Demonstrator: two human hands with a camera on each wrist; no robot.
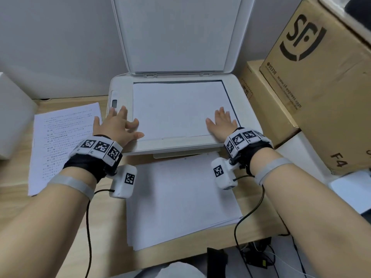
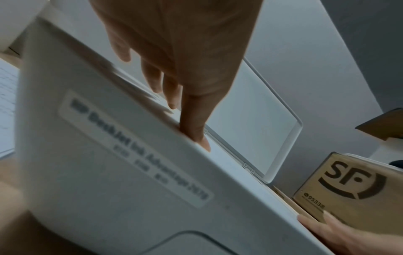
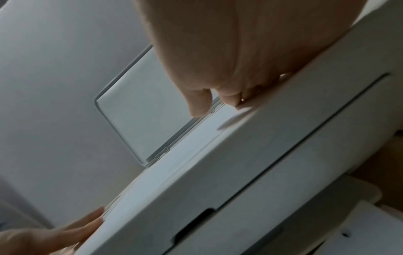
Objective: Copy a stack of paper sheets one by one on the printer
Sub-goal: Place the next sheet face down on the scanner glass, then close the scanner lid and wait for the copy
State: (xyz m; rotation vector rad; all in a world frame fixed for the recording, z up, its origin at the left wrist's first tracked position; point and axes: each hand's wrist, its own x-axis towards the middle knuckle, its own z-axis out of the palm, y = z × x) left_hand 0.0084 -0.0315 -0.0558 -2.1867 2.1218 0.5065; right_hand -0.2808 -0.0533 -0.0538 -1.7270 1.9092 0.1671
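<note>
A sheet of paper (image 1: 180, 109) lies blank side up on the glass of the printer (image 1: 120, 91), whose lid (image 1: 180, 33) stands raised at 12 o'clock. The right hand (image 1: 221, 122) lies flat on the sheet's near right corner, at about 4 o'clock on the glass, fingers straight and gripping nothing. The left hand (image 1: 118, 125) sits at about 8 o'clock, fingers spread and loose, with fingertips (image 2: 203, 141) touching the sheet's near left edge; it too has nothing in its grip. The step in hand looks like squaring the sheet against the glass frame before a scan. A dark strip of glass shows along the right and far edges, so the sheet may still need nudging into its corner. Next, the hands would need to lift away without dragging the paper, then lower the lid and press the copy button near the small display (image 1: 114, 103). A printed stack (image 1: 62, 145) waits on the table (image 1: 16, 199) at 9 o'clock, and a blank pile (image 1: 180, 201) lies at 6 o'clock below the printer.
</note>
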